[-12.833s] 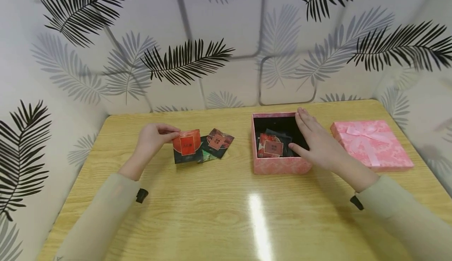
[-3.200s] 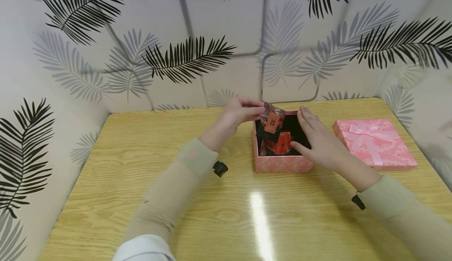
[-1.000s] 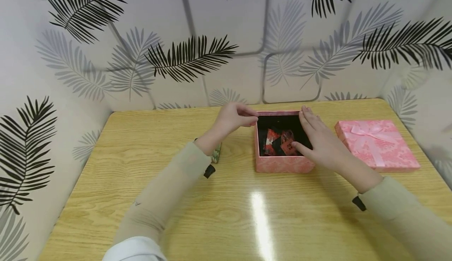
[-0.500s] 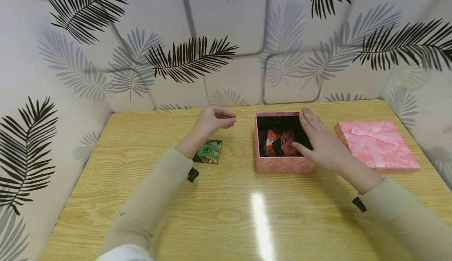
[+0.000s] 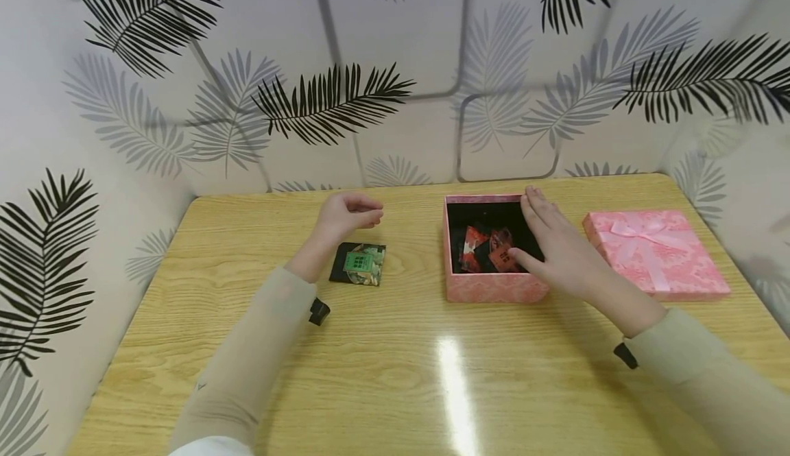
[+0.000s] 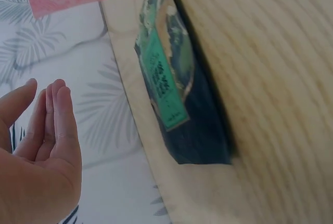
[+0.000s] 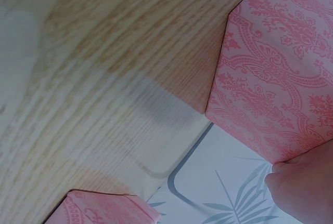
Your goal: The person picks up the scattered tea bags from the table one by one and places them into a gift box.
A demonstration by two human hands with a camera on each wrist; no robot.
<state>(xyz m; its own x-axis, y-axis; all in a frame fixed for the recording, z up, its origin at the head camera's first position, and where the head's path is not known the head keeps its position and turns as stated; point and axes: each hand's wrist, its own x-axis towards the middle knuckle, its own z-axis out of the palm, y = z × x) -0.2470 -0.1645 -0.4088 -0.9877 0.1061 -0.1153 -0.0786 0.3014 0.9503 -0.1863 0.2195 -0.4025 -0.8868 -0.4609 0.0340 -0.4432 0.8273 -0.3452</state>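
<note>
A black packet with a green label (image 5: 358,262), like a tea sachet, lies on the table. My left hand (image 5: 341,219) hovers just above and behind it, thumb and fingers apart, holding nothing. In the left wrist view the same hand (image 6: 49,135) is beside the packet (image 6: 166,78) without touching it. An uncovered pink box (image 5: 496,288) with a black inside contains red-and-black packets (image 5: 490,250); how many is unclear. My right hand (image 5: 564,254) rests on the box's right edge, fingers extended along the rim and thumb pointing over the inside.
To the right of the box lies its pink lid (image 5: 657,254) with a ribbon bow. The wooden table (image 5: 370,360) ends at a wall (image 5: 426,134) with leaf patterns behind it. A black strap piece (image 5: 319,310) hangs at the left wrist.
Packets on the left of the table have gone into the box, one held over it by my left hand. That hand then drew back left, empty. The right hand stayed put.
</note>
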